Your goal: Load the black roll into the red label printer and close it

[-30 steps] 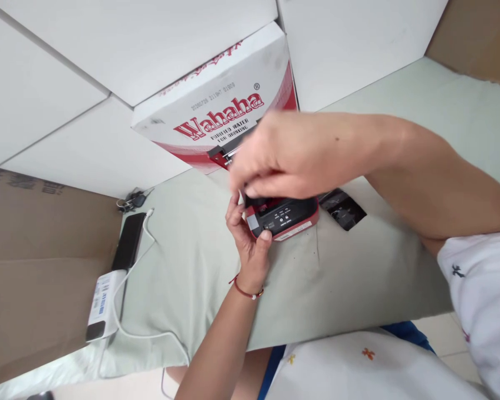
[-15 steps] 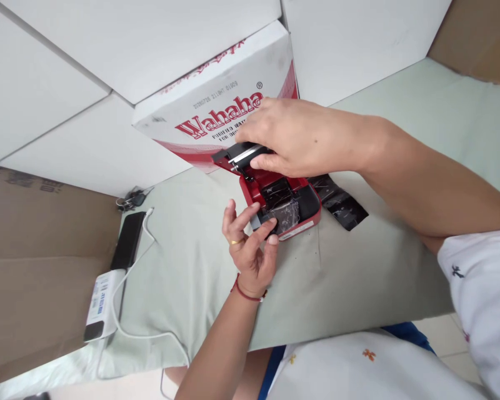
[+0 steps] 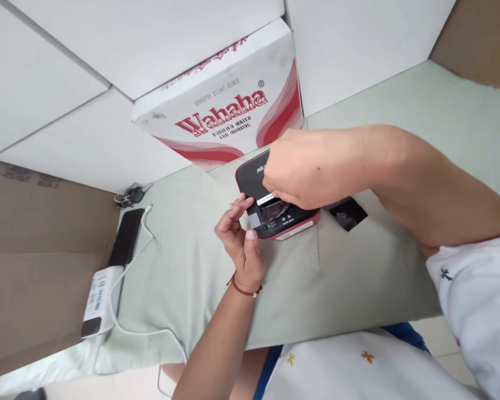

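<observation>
Two bare hands work over a pale green cloth-covered surface (image 3: pixel 337 283), the left hand (image 3: pixel 238 247) reaching in nearest the wearer, a thin red cord bracelet (image 3: pixel 244 291) at its wrist. The left grip is loose and fairly wide, fingertips and thumb at the left side of a boxy black-and-red device with rounded corners (image 3: pixel 250 178). That device lies flat, directly right of the left grip and below the right hand (image 3: pixel 302 166). Its near edge slants away toward the right; its long axis cannot be told, as the right hand covers part of the lid. Both hands are close: the left at the side, the right across the top. The right grip is curled in; whether it pinches anything, I cannot tell. Just beyond the device's right side lies a glossy black piece of film (image 3: pixel 350 214). Farther back, a white-and-red printed carton (image 3: pixel 216 111) leans against white panels (image 3: pixel 358 50).
</observation>
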`<move>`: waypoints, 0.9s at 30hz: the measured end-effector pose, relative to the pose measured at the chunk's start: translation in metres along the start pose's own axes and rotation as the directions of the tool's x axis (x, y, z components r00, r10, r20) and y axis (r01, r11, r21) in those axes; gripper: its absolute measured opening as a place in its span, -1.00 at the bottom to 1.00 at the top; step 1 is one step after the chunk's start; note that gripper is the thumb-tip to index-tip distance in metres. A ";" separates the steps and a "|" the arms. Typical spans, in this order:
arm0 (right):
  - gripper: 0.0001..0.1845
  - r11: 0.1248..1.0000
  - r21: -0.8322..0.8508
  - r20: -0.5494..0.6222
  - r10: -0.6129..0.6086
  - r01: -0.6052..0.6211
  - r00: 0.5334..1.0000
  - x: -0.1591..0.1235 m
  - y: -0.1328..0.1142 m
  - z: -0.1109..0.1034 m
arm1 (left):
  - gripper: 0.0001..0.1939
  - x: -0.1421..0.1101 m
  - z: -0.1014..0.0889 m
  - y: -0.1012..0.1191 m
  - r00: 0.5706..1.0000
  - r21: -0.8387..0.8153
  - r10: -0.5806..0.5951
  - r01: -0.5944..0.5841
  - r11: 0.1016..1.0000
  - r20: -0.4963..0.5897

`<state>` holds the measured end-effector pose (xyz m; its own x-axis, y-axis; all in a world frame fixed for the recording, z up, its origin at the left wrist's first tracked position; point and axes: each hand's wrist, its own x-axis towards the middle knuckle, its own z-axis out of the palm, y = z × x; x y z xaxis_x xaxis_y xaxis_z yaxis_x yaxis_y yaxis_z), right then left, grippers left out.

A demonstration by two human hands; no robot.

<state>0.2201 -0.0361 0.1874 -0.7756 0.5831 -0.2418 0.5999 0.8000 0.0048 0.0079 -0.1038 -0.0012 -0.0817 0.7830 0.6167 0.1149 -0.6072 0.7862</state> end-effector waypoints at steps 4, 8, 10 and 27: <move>-0.69 0.998 0.039 0.000 0.046 -0.046 0.999 0.002 0.007 0.000 | -0.62 0.003 0.000 -0.001 0.996 -0.050 -0.091 0.090 0.995 -0.025; -0.71 0.984 0.176 -0.045 0.042 -0.033 0.998 -0.004 0.016 0.003 | -0.53 0.010 -0.003 0.002 0.981 -0.184 -0.187 0.175 0.967 -0.051; -0.75 0.984 0.178 -0.046 -0.006 0.014 0.999 -0.009 0.018 0.003 | -0.38 0.016 -0.006 0.004 0.957 -0.268 -0.290 0.272 0.924 -0.028; -0.75 0.944 0.283 0.037 -0.189 0.171 0.981 -0.011 0.003 0.014 | -0.33 0.030 -0.003 0.012 0.722 -0.526 -0.681 0.630 0.571 0.125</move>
<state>0.2332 -0.0423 0.1762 -0.8672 0.4157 -0.2742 0.4891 0.8149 -0.3111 0.0039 -0.0883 0.0267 -0.0136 0.9954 -0.0954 -0.5067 0.0754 0.8588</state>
